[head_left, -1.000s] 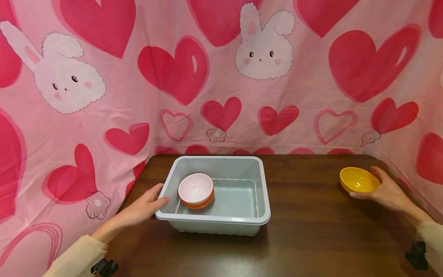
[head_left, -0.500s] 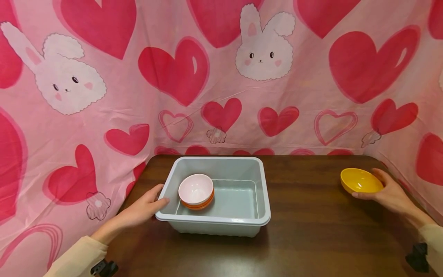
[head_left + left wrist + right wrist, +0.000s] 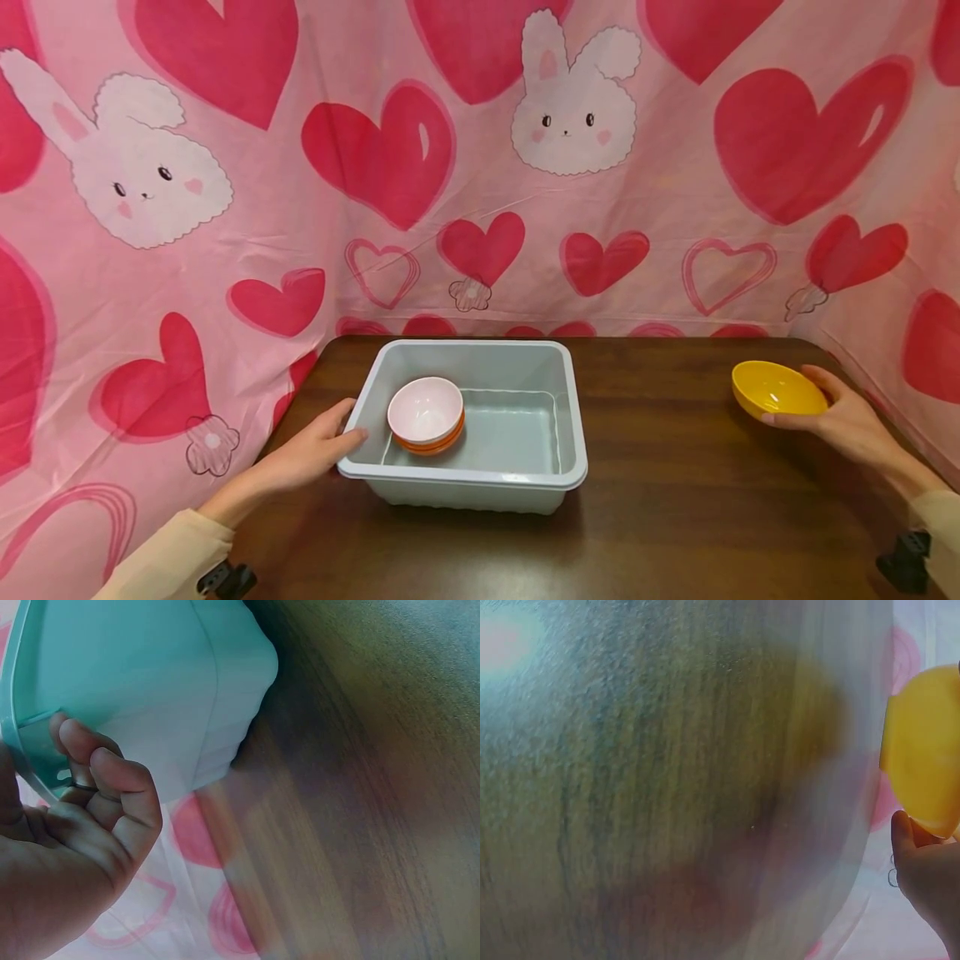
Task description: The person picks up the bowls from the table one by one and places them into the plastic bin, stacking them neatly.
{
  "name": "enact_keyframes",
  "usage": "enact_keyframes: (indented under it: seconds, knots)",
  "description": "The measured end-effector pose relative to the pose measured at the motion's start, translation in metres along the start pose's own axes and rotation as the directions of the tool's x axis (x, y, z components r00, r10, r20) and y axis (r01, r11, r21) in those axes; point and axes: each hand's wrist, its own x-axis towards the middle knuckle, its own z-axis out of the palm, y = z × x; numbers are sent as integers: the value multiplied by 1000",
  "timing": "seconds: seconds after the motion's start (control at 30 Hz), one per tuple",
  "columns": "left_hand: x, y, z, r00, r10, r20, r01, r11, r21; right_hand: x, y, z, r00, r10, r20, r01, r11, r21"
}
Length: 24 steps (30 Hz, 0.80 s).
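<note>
At the right side of the table, my right hand holds a glossy yellow bowl by its near right rim. The thumb lies along the bowl's front, and other fingers are partly hidden behind it. From the right wrist, the bowl's underside shows raised off the table, its base facing the tabletop. My left hand grips the left rim of a grey plastic basin, thumb over the edge and fingers curled beneath the lip. Inside the basin's left half, a pale pink bowl sits nested on orange bowls.
The dark brown wooden table carries the basin left of its middle. A pink curtain printed with hearts and rabbits hangs close behind the table and along both sides.
The yellow bowl and my right hand have shifted very slightly, in the last half second a little to the left. My left hand and the basin have stayed in place.
</note>
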Motion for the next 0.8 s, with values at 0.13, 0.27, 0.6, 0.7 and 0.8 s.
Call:
enact_keyframes:
  seconds: [0.13, 0.27, 0.6, 0.7, 0.8]
  knots:
    - [0, 0, 1, 1000, -2, -3, 2, 1000, 2, -1, -3, 1, 1000, 7, 1, -7, 1000, 16]
    - [1, 1, 1, 1000, 0, -7, 0, 1000, 4, -2, -6, 1, 1000, 6, -1, -6, 1000, 25]
    - [0, 0, 0, 1000, -3, -5, 3, 1000, -4, -3, -20, -2, 998, -30, 57, 28, 999, 37]
    - [0, 0, 0, 1000, -4, -5, 4, 1000, -1, -5, -25, -1, 997, -33, 76, 28, 998, 61]
    - [0, 1, 0, 1000, -6, -8, 6, 1000, 11, -6, -31, 0, 996, -35, 86, 28, 997, 77]
